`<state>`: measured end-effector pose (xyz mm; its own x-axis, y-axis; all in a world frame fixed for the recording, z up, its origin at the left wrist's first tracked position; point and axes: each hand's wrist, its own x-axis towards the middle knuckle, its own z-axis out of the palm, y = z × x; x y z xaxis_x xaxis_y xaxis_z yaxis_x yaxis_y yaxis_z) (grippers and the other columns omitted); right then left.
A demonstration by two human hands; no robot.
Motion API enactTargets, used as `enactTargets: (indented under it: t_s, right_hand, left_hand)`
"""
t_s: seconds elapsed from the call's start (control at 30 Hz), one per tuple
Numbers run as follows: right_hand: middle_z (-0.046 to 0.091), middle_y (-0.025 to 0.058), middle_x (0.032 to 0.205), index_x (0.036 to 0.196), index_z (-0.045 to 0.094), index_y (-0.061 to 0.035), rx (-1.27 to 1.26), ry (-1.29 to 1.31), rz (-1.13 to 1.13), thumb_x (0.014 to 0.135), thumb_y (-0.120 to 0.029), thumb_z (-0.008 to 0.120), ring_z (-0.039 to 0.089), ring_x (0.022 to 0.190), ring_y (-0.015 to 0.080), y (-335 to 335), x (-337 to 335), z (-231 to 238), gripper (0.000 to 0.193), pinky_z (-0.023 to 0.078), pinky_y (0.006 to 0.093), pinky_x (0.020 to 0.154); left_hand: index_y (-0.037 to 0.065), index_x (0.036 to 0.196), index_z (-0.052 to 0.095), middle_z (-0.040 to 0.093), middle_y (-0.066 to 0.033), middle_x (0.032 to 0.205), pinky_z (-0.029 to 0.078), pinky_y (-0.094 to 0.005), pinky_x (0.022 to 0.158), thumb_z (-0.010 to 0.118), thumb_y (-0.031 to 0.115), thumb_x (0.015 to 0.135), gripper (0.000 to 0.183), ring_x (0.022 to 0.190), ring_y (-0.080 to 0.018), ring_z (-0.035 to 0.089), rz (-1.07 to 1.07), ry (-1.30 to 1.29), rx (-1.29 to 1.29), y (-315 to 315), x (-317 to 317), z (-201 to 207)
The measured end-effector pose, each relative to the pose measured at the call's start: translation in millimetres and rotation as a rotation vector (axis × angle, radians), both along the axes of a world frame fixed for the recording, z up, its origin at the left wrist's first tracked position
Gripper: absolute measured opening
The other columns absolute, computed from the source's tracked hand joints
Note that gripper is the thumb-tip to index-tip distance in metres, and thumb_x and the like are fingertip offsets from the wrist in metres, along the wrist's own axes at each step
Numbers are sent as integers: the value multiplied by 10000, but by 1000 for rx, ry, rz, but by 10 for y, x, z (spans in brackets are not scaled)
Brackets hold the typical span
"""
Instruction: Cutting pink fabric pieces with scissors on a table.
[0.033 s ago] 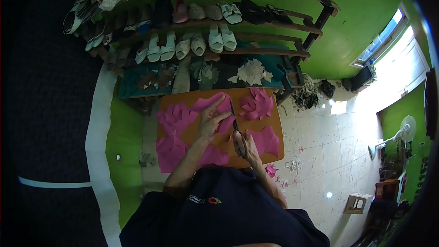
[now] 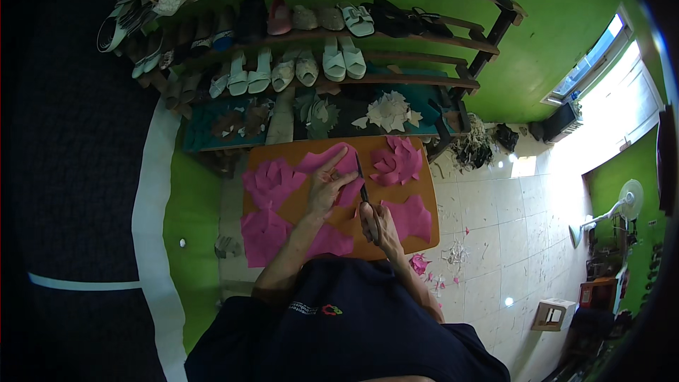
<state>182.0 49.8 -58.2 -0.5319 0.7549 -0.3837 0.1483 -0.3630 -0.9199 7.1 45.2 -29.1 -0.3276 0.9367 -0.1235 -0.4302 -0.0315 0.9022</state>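
Note:
My left hand (image 2: 327, 187) holds a pink piece of leather-like sheet (image 2: 346, 163) near the middle of the orange table (image 2: 368, 143), its index finger stretched along the material. In my right hand (image 2: 378, 225) is a pair of scissors (image 2: 363, 189), with dark blades pointing away from me along the right edge of that piece. How far the blades are apart is too small to tell. A pile of cut pink pieces (image 2: 397, 163) lies at the far right of the table. More pink pieces (image 2: 272, 182) spread over the left side, and another flat one (image 2: 411, 218) rests right of my right hand.
Beyond the table stands a wooden rack (image 2: 424, 81) with rows of shoes and sandals; cut pale pieces (image 2: 392, 112) lie on its lowest shelf. Pink scraps (image 2: 420, 264) and pale shreds (image 2: 456, 252) litter the tiled floor at right. A white fan (image 2: 628, 199) stands farther right.

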Motion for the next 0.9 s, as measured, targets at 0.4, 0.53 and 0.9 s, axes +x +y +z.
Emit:
enactTargets:
  t_s: [0.4, 0.53, 0.9]
  right_hand:
    - [459, -12, 515, 729, 579, -12, 96, -63, -132, 841, -609, 696, 470, 408, 89, -77, -98, 107, 618, 350, 266, 380]
    - [407, -45, 498, 760, 577, -40, 138, -116, -125, 903, -551, 635, 413, 397, 63, -110, -121, 189, 534, 340, 248, 370]
    - [478, 1, 568, 786, 567, -16, 153, -75, -64, 906, -572, 623, 495, 478, 102, 28, -120, 113, 572, 413, 286, 444]
  left_hand:
    - [46, 1447, 468, 620, 37, 784, 533, -200, 717, 727, -37, 848, 658, 710, -43, 613, 54, -103, 74, -7, 41, -141]
    - [42, 1420, 509, 562, 66, 752, 489, -174, 690, 729, -27, 852, 613, 668, -16, 544, 94, -51, 41, -24, 49, -166]
    - [17, 1318, 613, 370, 119, 711, 352, -174, 607, 753, 11, 844, 494, 617, -1, 365, 208, -69, 3, -33, 180, -254]
